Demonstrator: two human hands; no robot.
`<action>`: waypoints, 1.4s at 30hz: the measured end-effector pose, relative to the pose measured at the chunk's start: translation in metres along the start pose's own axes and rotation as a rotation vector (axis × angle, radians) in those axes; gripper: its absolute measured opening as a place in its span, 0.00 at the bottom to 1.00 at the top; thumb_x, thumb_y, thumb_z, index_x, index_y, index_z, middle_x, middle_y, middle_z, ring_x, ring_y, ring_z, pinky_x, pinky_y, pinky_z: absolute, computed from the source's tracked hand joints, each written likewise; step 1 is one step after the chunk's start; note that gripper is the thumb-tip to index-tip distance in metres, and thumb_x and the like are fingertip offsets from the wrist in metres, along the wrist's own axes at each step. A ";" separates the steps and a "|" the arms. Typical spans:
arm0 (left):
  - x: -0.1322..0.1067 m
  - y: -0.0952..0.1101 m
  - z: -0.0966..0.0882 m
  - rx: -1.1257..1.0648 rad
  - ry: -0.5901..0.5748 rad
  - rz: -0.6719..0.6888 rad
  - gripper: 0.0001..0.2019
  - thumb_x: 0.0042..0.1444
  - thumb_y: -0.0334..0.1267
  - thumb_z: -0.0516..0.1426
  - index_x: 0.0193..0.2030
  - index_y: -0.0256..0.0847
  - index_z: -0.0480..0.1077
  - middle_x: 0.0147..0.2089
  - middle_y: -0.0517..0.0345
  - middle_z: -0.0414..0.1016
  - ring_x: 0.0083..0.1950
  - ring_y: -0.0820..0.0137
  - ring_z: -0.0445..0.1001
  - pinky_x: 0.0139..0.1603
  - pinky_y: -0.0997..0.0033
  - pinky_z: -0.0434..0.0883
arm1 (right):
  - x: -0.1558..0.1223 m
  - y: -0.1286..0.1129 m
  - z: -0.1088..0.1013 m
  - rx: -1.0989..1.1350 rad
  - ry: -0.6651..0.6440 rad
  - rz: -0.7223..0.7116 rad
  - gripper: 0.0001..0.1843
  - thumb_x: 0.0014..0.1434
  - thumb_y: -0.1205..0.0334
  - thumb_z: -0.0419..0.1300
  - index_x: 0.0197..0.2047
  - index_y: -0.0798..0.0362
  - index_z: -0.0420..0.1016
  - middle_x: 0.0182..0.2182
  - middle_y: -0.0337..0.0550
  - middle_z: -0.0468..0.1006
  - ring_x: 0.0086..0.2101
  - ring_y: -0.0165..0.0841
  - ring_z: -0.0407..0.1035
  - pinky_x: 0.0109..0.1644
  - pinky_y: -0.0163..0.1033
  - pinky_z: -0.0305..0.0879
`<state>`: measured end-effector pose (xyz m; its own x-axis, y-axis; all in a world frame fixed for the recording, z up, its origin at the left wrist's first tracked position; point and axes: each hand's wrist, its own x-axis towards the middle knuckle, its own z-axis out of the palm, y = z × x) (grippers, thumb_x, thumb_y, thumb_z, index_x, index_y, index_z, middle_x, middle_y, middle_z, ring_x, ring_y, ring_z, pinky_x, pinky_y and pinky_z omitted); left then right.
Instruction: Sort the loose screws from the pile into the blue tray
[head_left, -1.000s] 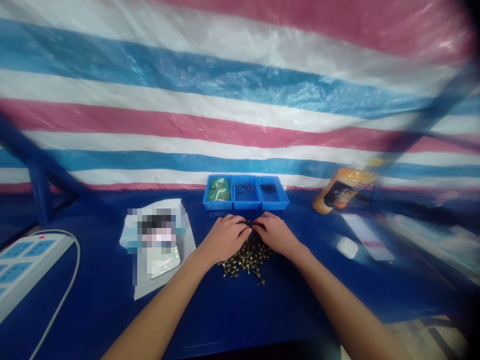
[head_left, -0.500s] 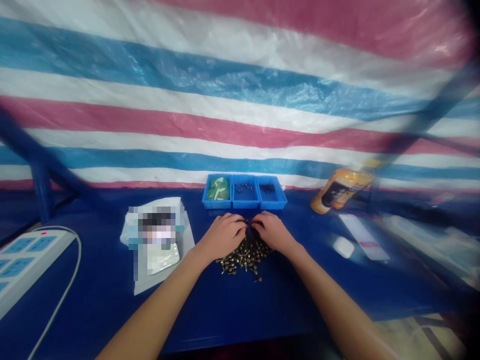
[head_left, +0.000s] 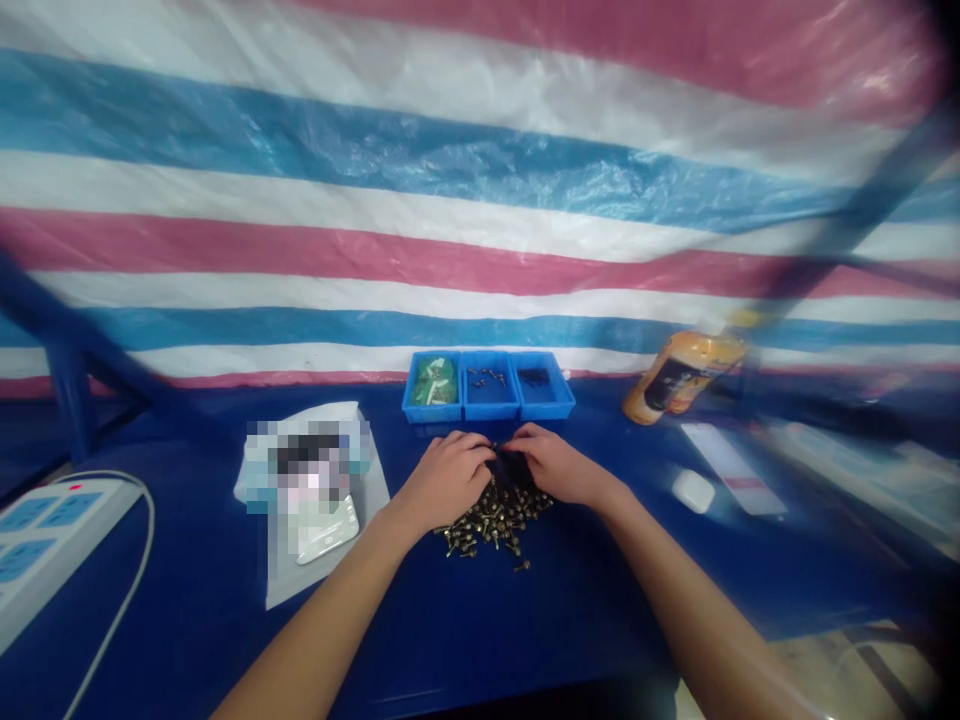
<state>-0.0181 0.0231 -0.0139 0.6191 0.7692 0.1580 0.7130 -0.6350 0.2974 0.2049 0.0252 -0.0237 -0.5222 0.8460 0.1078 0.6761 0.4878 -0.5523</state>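
A heap of small brass-coloured screws (head_left: 493, 522) lies on the blue table (head_left: 525, 620) in front of me. My left hand (head_left: 444, 478) rests curled on the heap's left side. My right hand (head_left: 553, 464) sits on its far right side, fingers bent and pinched together. Between the two hands shows a small dark mass (head_left: 508, 466); I cannot make out what the fingers grip. Just behind the hands stand three joined blue bins (head_left: 488, 385): the left one holds green and white parts, the middle a few screws, the right some black pieces.
A white sheet with a phone-like device (head_left: 324, 530) lies at the left, and a white power strip (head_left: 45, 530) with cable at the far left. An orange bottle (head_left: 684, 376), a white mouse (head_left: 693, 490) and a flat white strip (head_left: 724, 465) lie at the right. A striped tarpaulin hangs behind.
Both hands stay on the screw heap with small finger shifts. The right hand has drawn slightly rightward, showing more of the dark mass between the hands. The view has wobbled a little.
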 end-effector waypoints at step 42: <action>-0.002 0.002 0.001 0.029 0.019 0.010 0.16 0.66 0.38 0.46 0.51 0.47 0.74 0.57 0.56 0.73 0.55 0.60 0.68 0.53 0.57 0.65 | 0.010 -0.004 0.007 -0.281 0.049 0.058 0.11 0.66 0.68 0.54 0.43 0.52 0.79 0.37 0.46 0.74 0.42 0.35 0.68 0.48 0.38 0.60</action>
<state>-0.0175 0.0202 -0.0143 0.6201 0.7639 0.1788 0.7162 -0.6442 0.2683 0.1932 0.0298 -0.0261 -0.4571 0.8804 0.1260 0.8252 0.4727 -0.3092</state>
